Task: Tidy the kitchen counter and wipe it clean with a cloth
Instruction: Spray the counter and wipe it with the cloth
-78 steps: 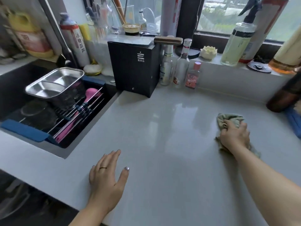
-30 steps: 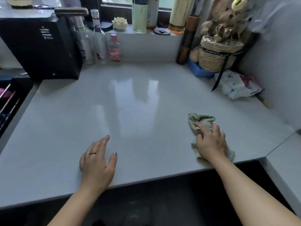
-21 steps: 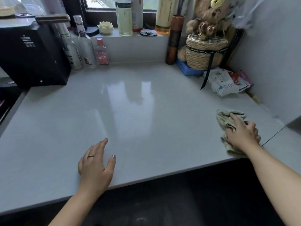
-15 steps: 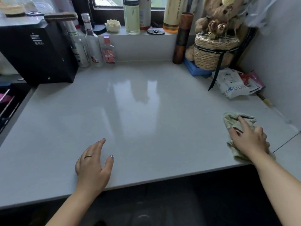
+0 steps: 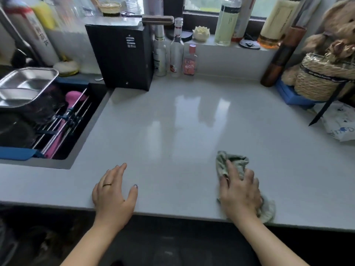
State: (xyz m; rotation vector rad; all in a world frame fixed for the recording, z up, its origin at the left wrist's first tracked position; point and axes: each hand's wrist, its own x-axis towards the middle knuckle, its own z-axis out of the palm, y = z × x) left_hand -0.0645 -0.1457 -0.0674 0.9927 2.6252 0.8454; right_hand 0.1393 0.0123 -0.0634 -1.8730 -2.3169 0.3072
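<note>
A crumpled pale green cloth (image 5: 235, 162) lies on the glossy grey counter (image 5: 182, 131) near its front edge, right of centre. My right hand (image 5: 240, 191) lies on top of it, index finger stretched forward, the other fingers curled into the bunched fabric; a corner of the cloth pokes out from under the palm on the right. My left hand (image 5: 113, 191) rests flat on the counter at the front edge with fingers spread, a ring on one finger, holding nothing.
A black sink (image 5: 57, 121) at the left holds a steel tray (image 5: 25, 85) and a rack. A black appliance (image 5: 123, 56) and small bottles (image 5: 176, 48) stand at the back. A wicker basket (image 5: 324, 77), blue box and white bag (image 5: 342, 125) fill the right corner.
My right hand has slid the cloth leftward along the front edge, away from the right corner. The view has swung left, bringing the sink into sight. My left hand stayed planted.
</note>
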